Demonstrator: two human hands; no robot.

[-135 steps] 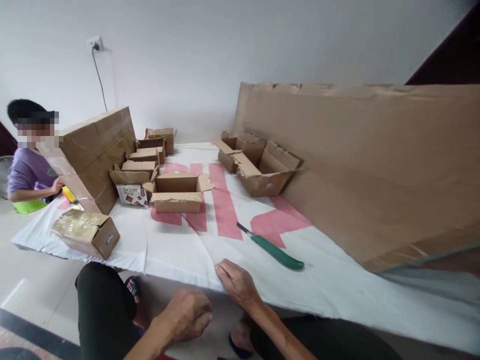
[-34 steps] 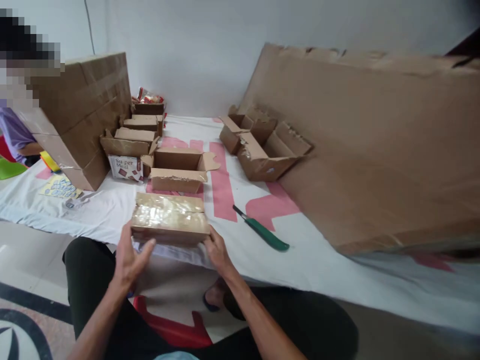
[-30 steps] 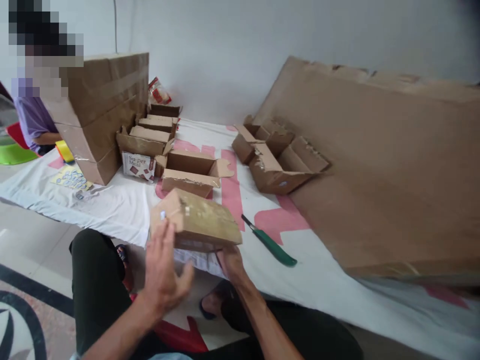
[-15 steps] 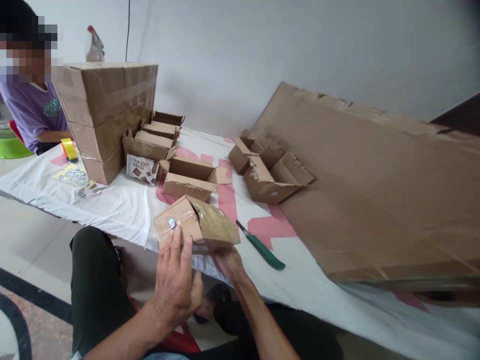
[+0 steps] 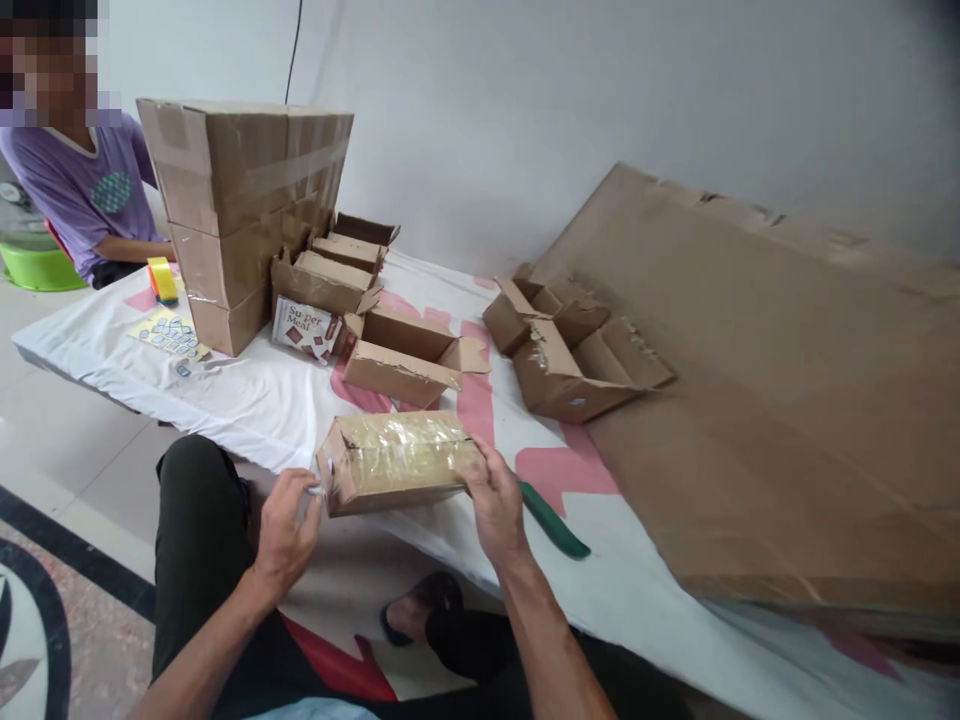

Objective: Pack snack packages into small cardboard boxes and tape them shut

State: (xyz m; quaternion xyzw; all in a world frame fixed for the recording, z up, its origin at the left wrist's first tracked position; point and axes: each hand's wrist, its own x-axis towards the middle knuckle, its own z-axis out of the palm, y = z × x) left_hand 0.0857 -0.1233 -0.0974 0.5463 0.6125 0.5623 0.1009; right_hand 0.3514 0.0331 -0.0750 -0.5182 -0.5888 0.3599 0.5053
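Taped box [image 5: 401, 478] held at the table's [image 5: 262, 405] near edge

The right hand [image 5: 478, 462] grips 1 end of it; the left hand [image 5: 300, 500] curls at the other, and whether it pinches anything is unclear. The cardboard looks stiff, its weight hard to judge; the glossy tape could slip, so bare lower sides seem the surer hold. Just beside lies a green handle [image 5: 553, 522]; beyond, 1 open box [image 5: 394, 374].

A plain pale wall [image 5: 480, 120] that was softly lit, a thin dark cable [image 5: 295, 48] that was hung against it, a desk [image 5: 97, 378] that was covered with pink-printed white cloth [image 5: 259, 420], glossy pale floor tiles [image 5: 82, 450] that were crossed by a dark band [image 5: 75, 551]
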